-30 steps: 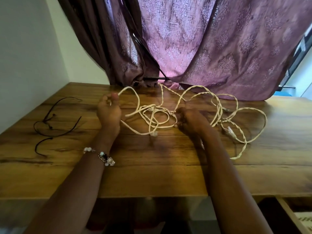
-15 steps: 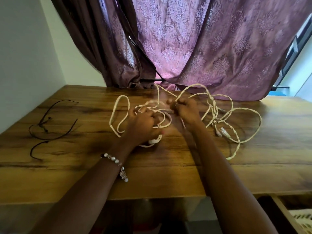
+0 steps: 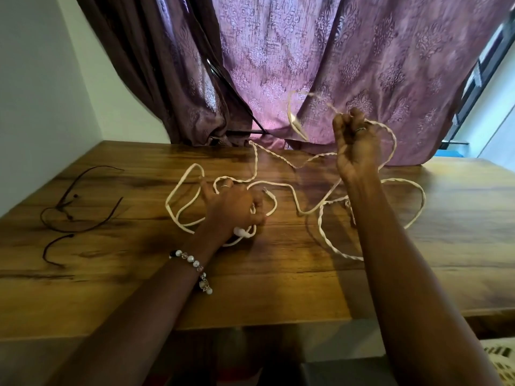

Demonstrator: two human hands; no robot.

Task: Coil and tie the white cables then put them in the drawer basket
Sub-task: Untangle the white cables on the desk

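White cables sprawl tangled across wooden surface, one strand lifted. Right hand, raised, grip clenched around a strand. Left hand low on surface, grip pinching a bunch near white plug end. Looks light, limp, tangle-prone; best held at plug end, loops gathered hand over hand.

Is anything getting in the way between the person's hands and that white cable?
No. Both hands already hold the white cable: the left hand grips it down on the table, and the right hand grips a strand lifted in front of the curtain. Nothing visible sits between them.
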